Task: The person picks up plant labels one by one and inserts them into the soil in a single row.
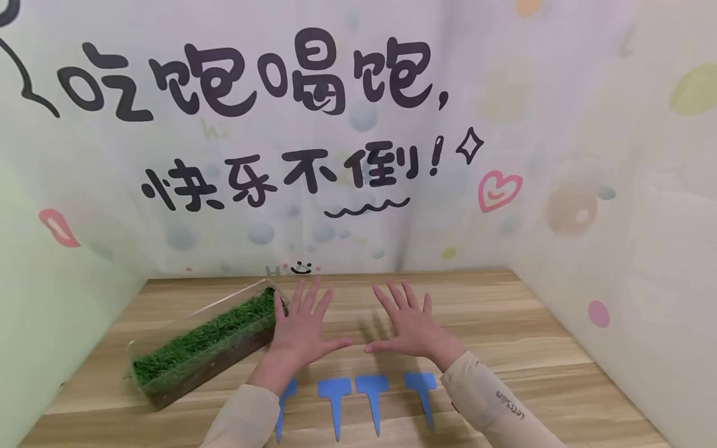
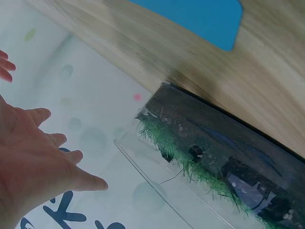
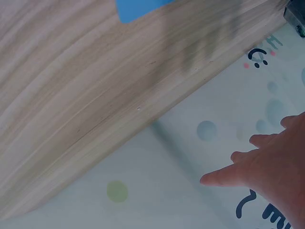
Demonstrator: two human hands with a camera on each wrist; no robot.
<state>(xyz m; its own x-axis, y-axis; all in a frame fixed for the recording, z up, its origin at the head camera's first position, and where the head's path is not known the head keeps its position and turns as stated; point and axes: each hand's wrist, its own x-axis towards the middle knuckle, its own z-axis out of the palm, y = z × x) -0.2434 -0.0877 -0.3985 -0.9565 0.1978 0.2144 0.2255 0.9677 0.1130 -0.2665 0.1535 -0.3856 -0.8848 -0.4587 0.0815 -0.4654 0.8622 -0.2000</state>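
Note:
Both hands hover over the table with fingers spread and hold nothing. My left hand point(image 1: 299, 330) is nearest a clear box planted with green grass point(image 1: 207, 333) and overlaps its right end in the head view; the left wrist view shows a gap between the fingers and the box. To the right, my right hand point(image 1: 413, 326) has its thumb toward the left one. Below the hands lie several blue T-shaped plant labels: one label point(image 1: 287, 404) partly behind the left sleeve, two in the middle point(image 1: 336, 404) point(image 1: 374, 401), and another label point(image 1: 422, 398) by the right sleeve.
The wooden table point(image 1: 504, 348) ends at a back wall point(image 1: 358, 242) printed with dark characters and coloured spots. Pale side walls point(image 1: 633, 249) flank it on the left and right. Dark soil point(image 2: 224, 124) shows through the box's side.

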